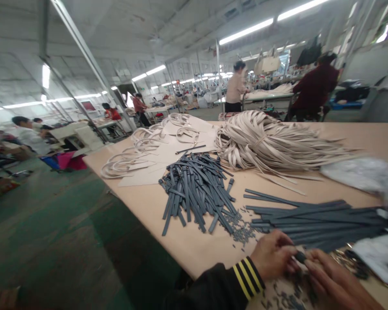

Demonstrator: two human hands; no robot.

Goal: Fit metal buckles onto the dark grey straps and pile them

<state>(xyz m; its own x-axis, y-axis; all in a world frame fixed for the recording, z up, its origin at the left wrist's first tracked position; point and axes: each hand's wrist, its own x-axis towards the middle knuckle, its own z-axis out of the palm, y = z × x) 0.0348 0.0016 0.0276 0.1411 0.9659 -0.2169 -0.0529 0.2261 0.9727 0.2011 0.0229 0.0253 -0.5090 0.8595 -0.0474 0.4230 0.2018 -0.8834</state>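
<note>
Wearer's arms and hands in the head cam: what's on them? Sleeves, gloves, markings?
Both hands are bare, no gloves. The left hand comes out of a black long sleeve with a ribbed cuff carrying three yellow stripes. The right hand shows no sleeve in view; its wrist runs out of frame. No rings or watch visible.

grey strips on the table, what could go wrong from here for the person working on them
The pile of short grey strips lies close to the table edge, so a nudge could push some onto the floor. The small grey offcuts are scattered loose near the left hand and could get swept off or mixed in. Both hands, the right hand included, pinch one small dark piece that might slip.
</note>
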